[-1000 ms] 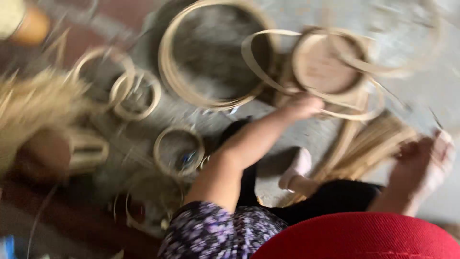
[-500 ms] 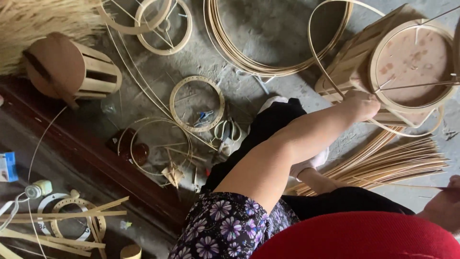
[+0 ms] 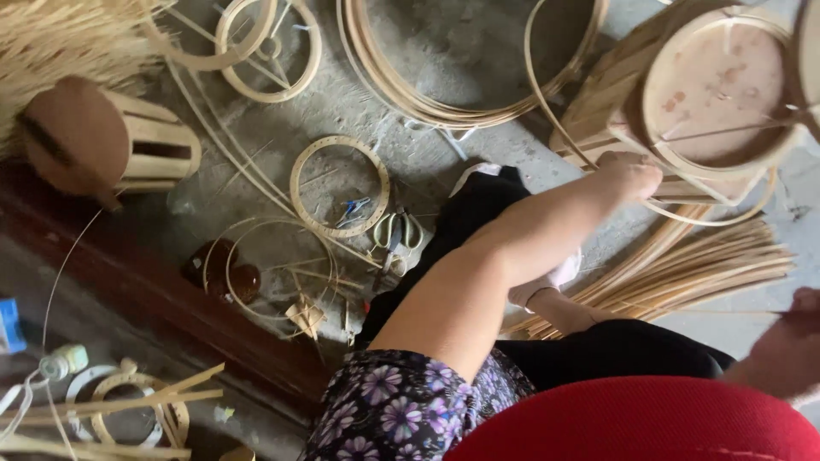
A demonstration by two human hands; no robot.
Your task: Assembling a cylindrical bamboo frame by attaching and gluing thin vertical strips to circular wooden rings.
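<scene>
Mid-weave: L hand [image 3: 628,177] closed on frame [image 3: 683,111] rim, R hand [image 3: 790,341] pinching strip [image 3: 709,311]; next needs strip fed w/ frame steady.

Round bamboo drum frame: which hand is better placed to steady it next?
Left, probably: left hand touches the drum frame rim; right hand sits apart, holding a thin strip.

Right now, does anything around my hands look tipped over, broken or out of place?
One thing: the slatted bamboo basket at upper left lies on its side. The left hand grips the round frame; nothing looks broken.
</scene>
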